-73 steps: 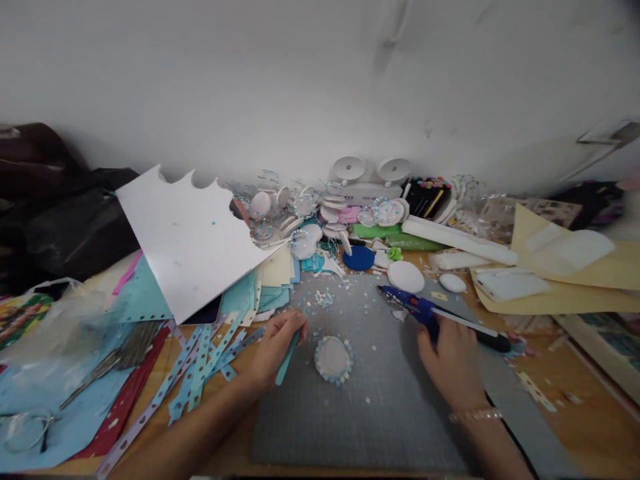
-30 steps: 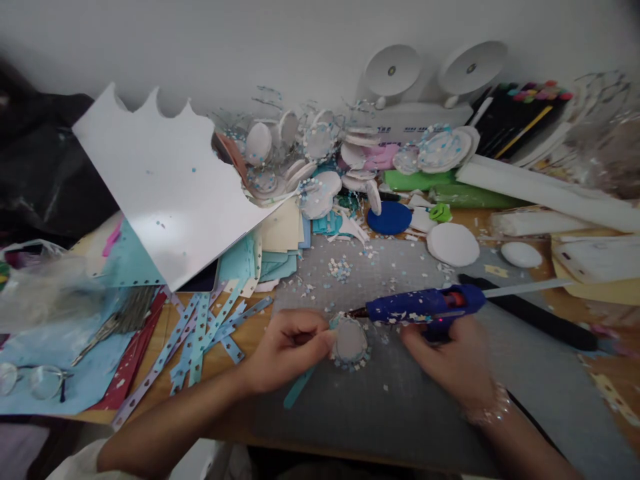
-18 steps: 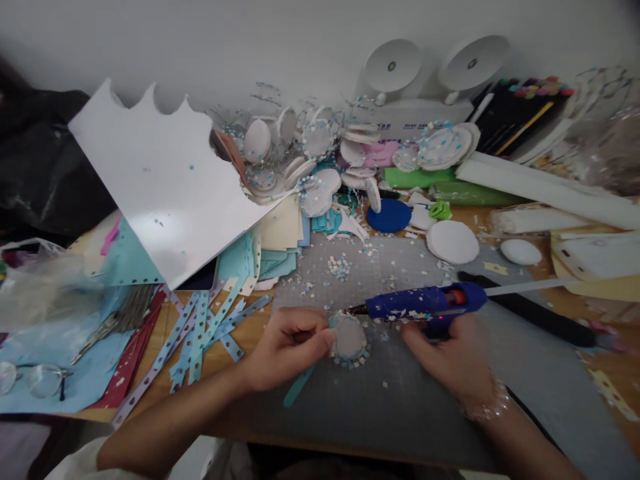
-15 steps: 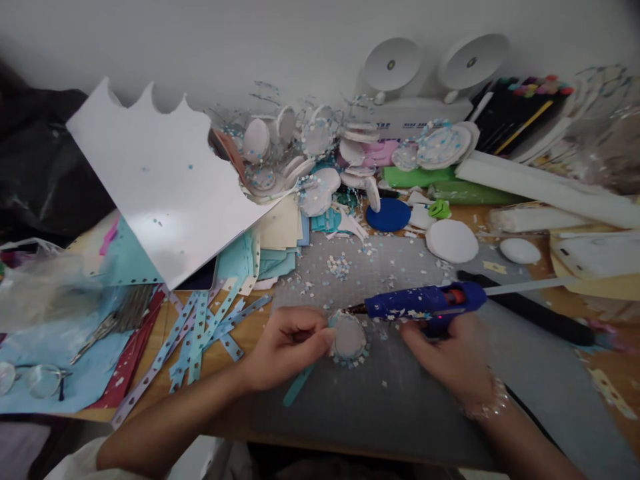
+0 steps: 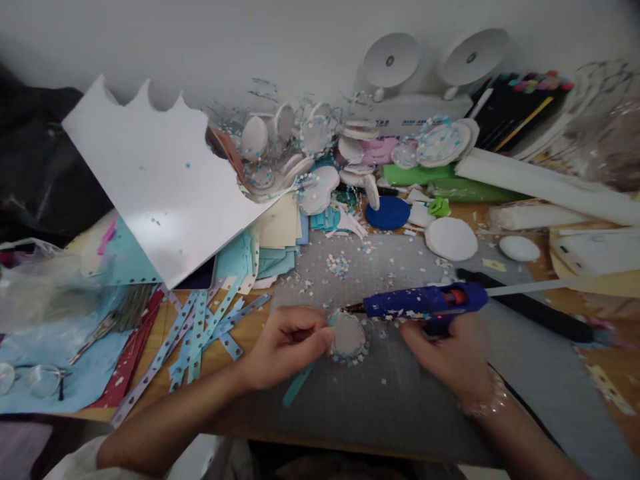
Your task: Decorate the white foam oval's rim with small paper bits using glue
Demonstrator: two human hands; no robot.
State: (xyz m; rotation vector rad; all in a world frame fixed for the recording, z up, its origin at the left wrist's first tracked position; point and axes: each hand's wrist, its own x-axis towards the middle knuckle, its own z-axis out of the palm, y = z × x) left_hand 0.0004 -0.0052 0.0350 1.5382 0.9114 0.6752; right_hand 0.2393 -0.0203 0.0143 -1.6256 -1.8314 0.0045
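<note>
My right hand (image 5: 450, 357) is wrapped round the handle of a blue hot glue gun (image 5: 405, 303), which is dotted with paper bits and has a white glue stick (image 5: 525, 287) at its back. The gun's nozzle points left at the upper edge of a small pale disc (image 5: 349, 335), whose rim carries small blue and white pieces. Thumb and forefinger of my left hand (image 5: 297, 343) pinch at the disc's left edge; a teal strip (image 5: 300, 383) sticks out below them. Whether the fingers grip the disc or the strip is partly hidden.
A grey cutting mat (image 5: 310, 420) lies underneath, with a heap of tiny paper shapes (image 5: 339, 265). Punched paper strips (image 5: 200, 333) and glasses (image 5: 43, 380) lie left. Behind stand decorated discs (image 5: 317, 187), a blue disc (image 5: 387, 213) and white foam (image 5: 451, 239). A black rod (image 5: 530, 310) lies right.
The view has shifted very slightly. Both hands, the glue gun and the disc stay in nearly the same place, with the nozzle still at the disc's upper edge.
</note>
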